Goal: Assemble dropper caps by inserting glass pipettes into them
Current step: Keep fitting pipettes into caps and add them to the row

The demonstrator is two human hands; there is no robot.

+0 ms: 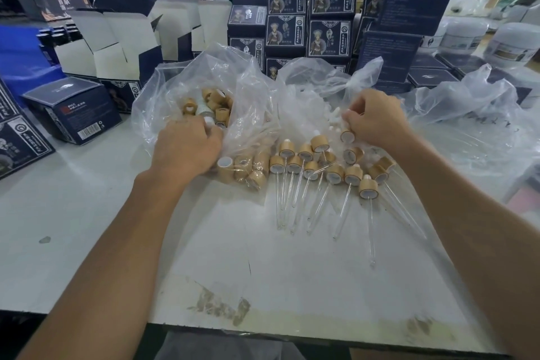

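Several assembled droppers (336, 175), bamboo-coloured caps with glass pipettes pointing toward me, lie in a cluster mid-table. My right hand (375, 120) grips one bamboo cap (347, 134) just behind that cluster, its white inside facing me. My left hand (187, 146) is curled at the mouth of a clear plastic bag (163, 102) full of loose caps (214, 104); a white bulb (209, 122) shows at its fingertips. More loose caps (242, 168) lie under the plastic beside my left wrist.
A second clear bag (309, 90) with white bulbs sits behind the droppers, another bag (473, 114) at right. Dark blue printed boxes (330, 14) are stacked at the back, open boxes (117, 47) back left, white jars (511, 44) far right. The table (87, 213) edge runs below.
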